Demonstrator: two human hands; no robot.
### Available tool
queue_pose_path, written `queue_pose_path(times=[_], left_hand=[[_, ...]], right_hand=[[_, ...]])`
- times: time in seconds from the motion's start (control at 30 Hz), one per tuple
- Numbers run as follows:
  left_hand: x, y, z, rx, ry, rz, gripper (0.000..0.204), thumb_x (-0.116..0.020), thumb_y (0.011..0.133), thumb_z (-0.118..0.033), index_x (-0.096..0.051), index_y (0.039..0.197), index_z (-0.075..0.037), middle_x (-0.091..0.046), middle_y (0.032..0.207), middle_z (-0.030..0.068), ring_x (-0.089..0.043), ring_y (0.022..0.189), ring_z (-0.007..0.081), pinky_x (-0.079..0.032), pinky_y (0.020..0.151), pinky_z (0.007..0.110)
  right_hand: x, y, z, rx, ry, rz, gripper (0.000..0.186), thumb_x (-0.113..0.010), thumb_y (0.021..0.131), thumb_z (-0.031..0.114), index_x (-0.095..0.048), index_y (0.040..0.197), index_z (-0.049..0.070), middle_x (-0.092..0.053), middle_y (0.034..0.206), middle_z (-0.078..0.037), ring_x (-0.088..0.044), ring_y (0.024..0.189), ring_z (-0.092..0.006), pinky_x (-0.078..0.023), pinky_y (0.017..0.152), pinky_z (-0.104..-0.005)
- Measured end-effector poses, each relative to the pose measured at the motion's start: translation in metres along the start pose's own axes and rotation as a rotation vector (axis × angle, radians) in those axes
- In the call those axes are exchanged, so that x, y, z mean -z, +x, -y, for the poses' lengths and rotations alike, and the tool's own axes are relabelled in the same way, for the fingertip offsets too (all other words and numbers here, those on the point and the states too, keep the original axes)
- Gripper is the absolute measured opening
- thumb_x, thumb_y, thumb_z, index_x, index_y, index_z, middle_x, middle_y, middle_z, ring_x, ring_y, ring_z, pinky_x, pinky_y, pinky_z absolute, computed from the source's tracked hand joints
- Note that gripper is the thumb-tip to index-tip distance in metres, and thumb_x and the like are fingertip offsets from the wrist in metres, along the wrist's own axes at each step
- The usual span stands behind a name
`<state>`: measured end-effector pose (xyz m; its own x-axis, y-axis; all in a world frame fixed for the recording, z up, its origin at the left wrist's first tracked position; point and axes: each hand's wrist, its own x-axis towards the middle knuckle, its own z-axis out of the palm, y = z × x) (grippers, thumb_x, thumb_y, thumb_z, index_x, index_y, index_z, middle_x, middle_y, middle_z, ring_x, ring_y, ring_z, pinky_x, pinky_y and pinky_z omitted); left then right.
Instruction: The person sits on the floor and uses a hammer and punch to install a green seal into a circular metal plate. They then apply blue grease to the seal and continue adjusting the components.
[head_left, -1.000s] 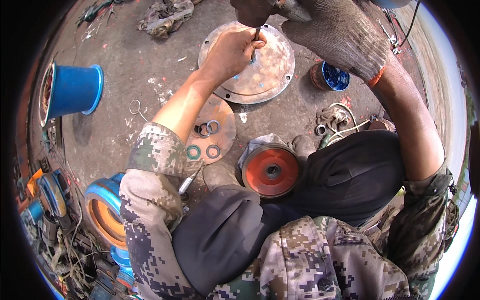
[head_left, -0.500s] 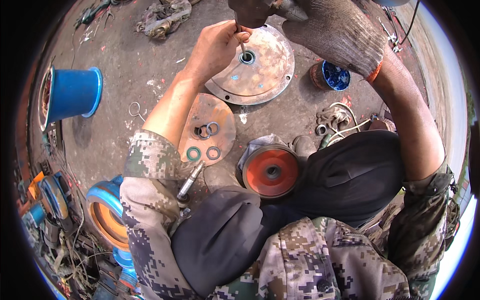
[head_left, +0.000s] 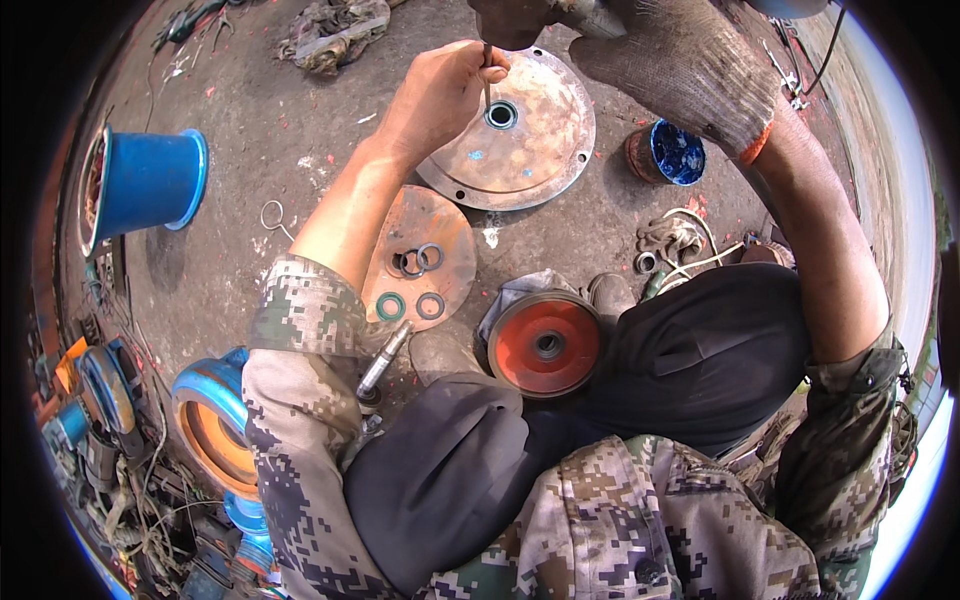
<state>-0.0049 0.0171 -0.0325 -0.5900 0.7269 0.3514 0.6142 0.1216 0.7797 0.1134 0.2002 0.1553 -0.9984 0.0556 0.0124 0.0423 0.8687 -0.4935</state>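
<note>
A red wheel (head_left: 520,362) lies between the boots, a steel shaft (head_left: 384,362) beside the left knee. Beyond, a round plate (head_left: 447,235) carries loose rings (head_left: 379,306); a paint can (head_left: 640,160) stands right of a large disc (head_left: 545,140). Over it, the left hand (head_left: 440,95) pinches a thin rod (head_left: 487,95), nearly upright, pointing down beside the central hole; the gloved right hand (head_left: 680,75) is wrapped around a hammer (head_left: 515,22).

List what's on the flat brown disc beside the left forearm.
On the disc: a green ring, a dark ring beside it, and more rings beyond. The left forearm covers its left edge; anything there is hidden.
</note>
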Motion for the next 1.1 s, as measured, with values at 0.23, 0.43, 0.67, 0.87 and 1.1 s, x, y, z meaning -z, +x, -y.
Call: queue_pose_path(times=[0.23,0.43,0.67,0.87,1.1], left_hand=[[-0.003,-0.006,-0.002,0.023,0.080,0.047,0.010,-0.067,0.098,-0.009,-0.070,0.101,0.001,-0.072,0.096,0.0185,-0.072,0.087,0.0345,-0.057,0.078,0.041],[-0.015,-0.003,0.004,0.031,0.099,0.037,0.010,-0.068,0.098,-0.008,-0.070,0.101,0.001,-0.072,0.096,0.0191,-0.072,0.088,0.0356,-0.057,0.078,0.041],[-0.011,0.002,0.001,0.054,0.131,0.037,0.011,-0.067,0.097,-0.008,-0.070,0.104,0.001,-0.073,0.097,0.0196,-0.072,0.090,0.0377,-0.057,0.079,0.042],[-0.002,0.003,0.001,0.096,0.035,-0.012,0.014,-0.065,0.100,-0.010,-0.070,0.105,0.001,-0.075,0.096,0.0172,-0.074,0.088,0.0300,-0.058,0.080,0.039],[-0.004,-0.005,-0.010,0.193,-0.132,-0.022,0.013,-0.066,0.101,-0.012,-0.070,0.104,0.000,-0.072,0.089,0.0135,-0.069,0.080,0.0199,-0.055,0.076,0.036]], right_hand=[[-0.001,0.001,0.004,0.102,0.077,-0.055,0.024,-0.062,0.083,0.008,-0.065,0.105,0.001,-0.070,0.095,-0.025,-0.069,0.094,-0.0452,-0.054,0.079,-0.0488],[-0.011,0.006,-0.004,0.162,-0.059,0.024,0.021,-0.061,0.088,0.011,-0.064,0.107,0.004,-0.069,0.101,-0.025,-0.067,0.102,-0.0460,-0.053,0.085,-0.0513],[-0.002,0.006,-0.003,0.198,-0.046,-0.092,0.023,-0.062,0.087,0.013,-0.067,0.106,0.001,-0.071,0.097,-0.028,-0.068,0.100,-0.0469,-0.055,0.083,-0.0523],[-0.016,0.017,-0.005,0.155,-0.069,-0.006,0.022,-0.060,0.087,0.012,-0.067,0.105,0.001,-0.070,0.099,-0.028,-0.066,0.103,-0.0484,-0.054,0.083,-0.0527],[-0.005,0.012,-0.003,0.000,-0.059,-0.028,0.028,-0.063,0.080,0.011,-0.068,0.104,-0.001,-0.071,0.099,-0.028,-0.069,0.100,-0.0457,-0.055,0.082,-0.0492]])
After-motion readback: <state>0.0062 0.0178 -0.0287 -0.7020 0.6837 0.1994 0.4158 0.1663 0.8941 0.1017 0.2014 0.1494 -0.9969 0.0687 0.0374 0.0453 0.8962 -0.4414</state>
